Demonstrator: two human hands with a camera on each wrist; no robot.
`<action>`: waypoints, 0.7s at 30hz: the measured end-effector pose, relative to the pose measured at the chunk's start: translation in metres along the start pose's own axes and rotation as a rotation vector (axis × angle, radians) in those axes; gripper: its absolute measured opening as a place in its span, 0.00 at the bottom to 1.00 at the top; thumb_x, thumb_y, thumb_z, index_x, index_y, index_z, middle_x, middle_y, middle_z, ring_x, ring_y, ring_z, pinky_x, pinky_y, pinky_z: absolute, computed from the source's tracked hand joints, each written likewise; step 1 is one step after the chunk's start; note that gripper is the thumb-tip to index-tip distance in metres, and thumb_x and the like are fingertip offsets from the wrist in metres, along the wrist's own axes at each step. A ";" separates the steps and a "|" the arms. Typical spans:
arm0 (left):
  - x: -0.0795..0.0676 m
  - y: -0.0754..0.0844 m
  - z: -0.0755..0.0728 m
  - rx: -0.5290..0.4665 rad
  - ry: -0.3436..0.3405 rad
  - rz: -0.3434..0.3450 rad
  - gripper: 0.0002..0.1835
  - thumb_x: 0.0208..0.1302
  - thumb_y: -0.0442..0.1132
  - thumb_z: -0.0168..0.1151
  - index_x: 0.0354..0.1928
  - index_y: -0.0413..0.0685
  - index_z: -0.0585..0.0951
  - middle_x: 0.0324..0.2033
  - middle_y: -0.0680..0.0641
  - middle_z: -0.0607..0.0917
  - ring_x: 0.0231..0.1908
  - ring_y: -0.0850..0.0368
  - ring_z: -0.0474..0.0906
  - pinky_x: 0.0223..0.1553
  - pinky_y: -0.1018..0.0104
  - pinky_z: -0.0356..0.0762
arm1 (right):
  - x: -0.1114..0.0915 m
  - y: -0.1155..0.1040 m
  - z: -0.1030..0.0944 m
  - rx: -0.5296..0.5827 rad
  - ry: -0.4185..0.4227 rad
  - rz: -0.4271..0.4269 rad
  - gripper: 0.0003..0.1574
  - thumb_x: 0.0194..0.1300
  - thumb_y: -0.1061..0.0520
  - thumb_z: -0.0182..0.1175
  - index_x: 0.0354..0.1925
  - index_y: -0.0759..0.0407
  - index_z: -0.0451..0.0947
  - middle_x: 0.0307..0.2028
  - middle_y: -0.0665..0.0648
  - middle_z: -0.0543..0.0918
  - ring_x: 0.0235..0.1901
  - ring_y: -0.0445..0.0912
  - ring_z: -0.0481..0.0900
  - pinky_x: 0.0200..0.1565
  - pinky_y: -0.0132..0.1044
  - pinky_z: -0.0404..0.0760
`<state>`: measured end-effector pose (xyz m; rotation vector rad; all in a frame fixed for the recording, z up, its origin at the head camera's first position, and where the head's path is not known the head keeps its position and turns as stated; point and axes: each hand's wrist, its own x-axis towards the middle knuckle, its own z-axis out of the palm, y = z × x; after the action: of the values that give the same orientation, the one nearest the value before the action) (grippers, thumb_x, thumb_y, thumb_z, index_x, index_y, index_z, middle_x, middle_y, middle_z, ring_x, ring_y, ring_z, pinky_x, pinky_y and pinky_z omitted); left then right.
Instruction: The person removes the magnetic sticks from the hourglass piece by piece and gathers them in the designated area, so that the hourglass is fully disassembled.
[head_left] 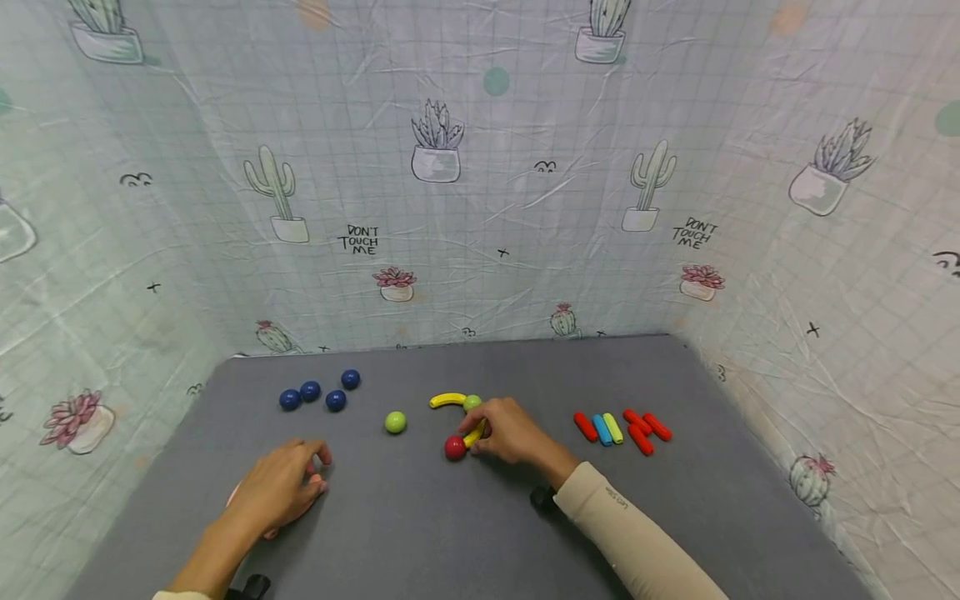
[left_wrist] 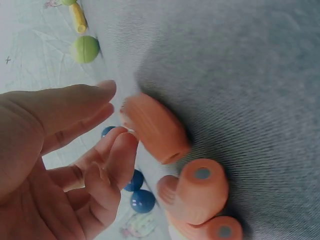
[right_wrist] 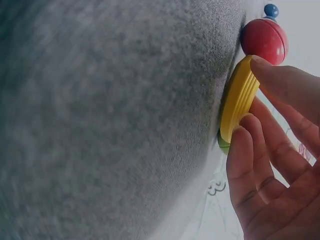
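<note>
My right hand (head_left: 510,429) pinches a yellow curved magnetic stick (right_wrist: 240,97) between thumb and fingertips. One end of that stick meets a red ball (right_wrist: 265,41); a green ball (right_wrist: 223,143), mostly hidden, shows at its other end. Leading off from the green ball (head_left: 472,403) in the head view is a second yellow curved stick (head_left: 447,400). Over at the left, my left hand (head_left: 281,487) has loosely bent fingers and nothing between them. Close beside its fingertips lies an orange stick (left_wrist: 157,130), with more orange pieces (left_wrist: 202,192) behind it.
Several blue balls (head_left: 336,400) lie at the back left. A separate green ball (head_left: 395,422) sits left of the yellow sticks. To the right are several red sticks (head_left: 586,427), a blue stick (head_left: 602,430) and a yellow-green stick (head_left: 612,427). Patterned cloth (head_left: 465,208) walls the grey table.
</note>
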<state>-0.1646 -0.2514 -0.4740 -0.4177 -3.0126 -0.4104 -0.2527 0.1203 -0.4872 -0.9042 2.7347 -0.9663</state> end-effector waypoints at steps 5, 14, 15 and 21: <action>0.005 0.019 -0.007 -0.020 0.004 -0.002 0.14 0.59 0.41 0.81 0.44 0.56 0.85 0.34 0.53 0.83 0.33 0.59 0.78 0.34 0.56 0.76 | 0.002 -0.002 0.003 -0.035 0.020 -0.014 0.10 0.58 0.60 0.80 0.39 0.50 0.92 0.36 0.48 0.91 0.32 0.35 0.82 0.37 0.30 0.81; 0.031 0.073 0.008 -0.085 -0.011 0.079 0.18 0.62 0.46 0.80 0.52 0.56 0.86 0.37 0.54 0.85 0.36 0.59 0.81 0.36 0.58 0.77 | 0.004 -0.004 0.006 -0.052 0.008 -0.042 0.10 0.57 0.55 0.82 0.38 0.48 0.92 0.38 0.45 0.91 0.37 0.40 0.84 0.40 0.30 0.80; 0.034 0.078 0.011 -0.092 -0.015 0.089 0.19 0.62 0.47 0.80 0.53 0.56 0.86 0.38 0.54 0.86 0.37 0.58 0.82 0.37 0.58 0.78 | 0.004 -0.003 0.006 -0.051 0.009 -0.042 0.10 0.57 0.56 0.82 0.38 0.49 0.92 0.38 0.46 0.91 0.37 0.41 0.85 0.40 0.30 0.81; 0.057 0.110 0.032 -0.122 -0.027 0.196 0.24 0.63 0.48 0.79 0.60 0.53 0.84 0.48 0.48 0.86 0.46 0.53 0.84 0.46 0.50 0.83 | 0.003 0.000 0.004 -0.089 0.019 -0.022 0.09 0.58 0.57 0.81 0.37 0.48 0.93 0.37 0.45 0.91 0.37 0.42 0.86 0.39 0.30 0.81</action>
<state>-0.1900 -0.1259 -0.4703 -0.7257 -2.9435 -0.5781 -0.2541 0.1168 -0.4898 -0.9456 2.8097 -0.8680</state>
